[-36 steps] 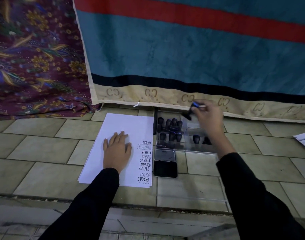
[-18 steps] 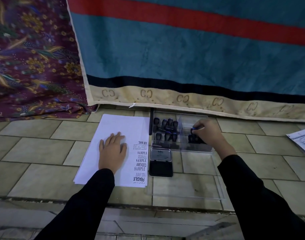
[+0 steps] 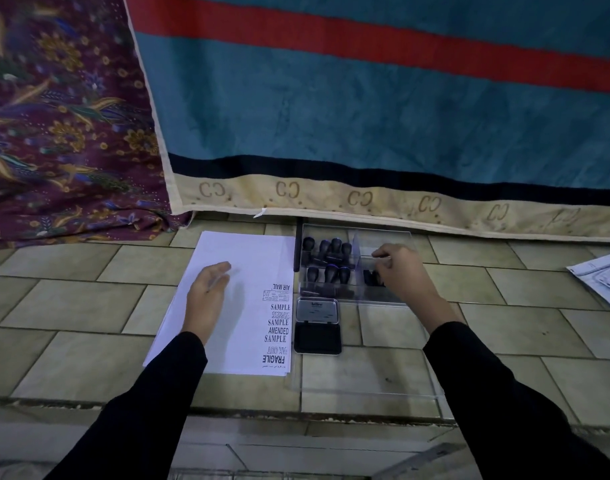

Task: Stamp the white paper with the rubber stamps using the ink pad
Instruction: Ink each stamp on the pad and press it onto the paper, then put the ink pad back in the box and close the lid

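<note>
Left hand (image 3: 206, 299) lifted off white paper (image 3: 241, 271) since earlier, now hovering, fingers loosely spread. Right hand (image 3: 400, 271) deeper in clear tray (image 3: 383, 237), fingers curled near dark stamps (image 3: 326, 263); grip cannot tell. Ink pad (image 3: 317, 336) open beside paper's stamped edge.

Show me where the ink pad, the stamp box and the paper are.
Ink pad (image 3: 317, 337): head view, on its black pad.
Stamp box (image 3: 383, 233): head view, far clear wall.
Paper (image 3: 248, 251): head view, blank upper part.
</note>
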`<move>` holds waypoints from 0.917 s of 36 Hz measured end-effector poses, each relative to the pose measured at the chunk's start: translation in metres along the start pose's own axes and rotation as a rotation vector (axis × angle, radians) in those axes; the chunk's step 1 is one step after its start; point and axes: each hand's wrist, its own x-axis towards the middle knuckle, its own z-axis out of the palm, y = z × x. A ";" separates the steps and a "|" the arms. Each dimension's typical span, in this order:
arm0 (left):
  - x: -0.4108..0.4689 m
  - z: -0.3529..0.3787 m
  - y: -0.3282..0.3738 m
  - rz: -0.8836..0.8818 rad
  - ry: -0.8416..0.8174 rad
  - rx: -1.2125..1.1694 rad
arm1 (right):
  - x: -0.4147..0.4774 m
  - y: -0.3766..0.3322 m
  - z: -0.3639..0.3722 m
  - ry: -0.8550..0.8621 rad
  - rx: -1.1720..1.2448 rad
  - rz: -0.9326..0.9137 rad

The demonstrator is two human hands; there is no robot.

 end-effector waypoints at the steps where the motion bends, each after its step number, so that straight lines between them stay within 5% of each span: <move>1: 0.001 -0.001 0.003 -0.010 0.012 -0.045 | -0.005 -0.003 -0.001 0.051 0.027 -0.022; 4: -0.002 -0.008 0.006 0.053 0.054 0.020 | -0.024 -0.012 0.000 0.114 0.064 -0.083; 8: -0.017 -0.007 0.007 0.193 0.027 0.196 | -0.047 -0.021 0.015 -0.022 0.139 -0.062; 18: -0.062 0.035 0.003 0.475 -0.500 0.918 | -0.060 -0.034 0.057 -0.166 0.026 0.060; 33: -0.060 0.048 -0.008 0.442 -0.443 0.966 | -0.066 -0.033 0.066 -0.060 -0.004 0.036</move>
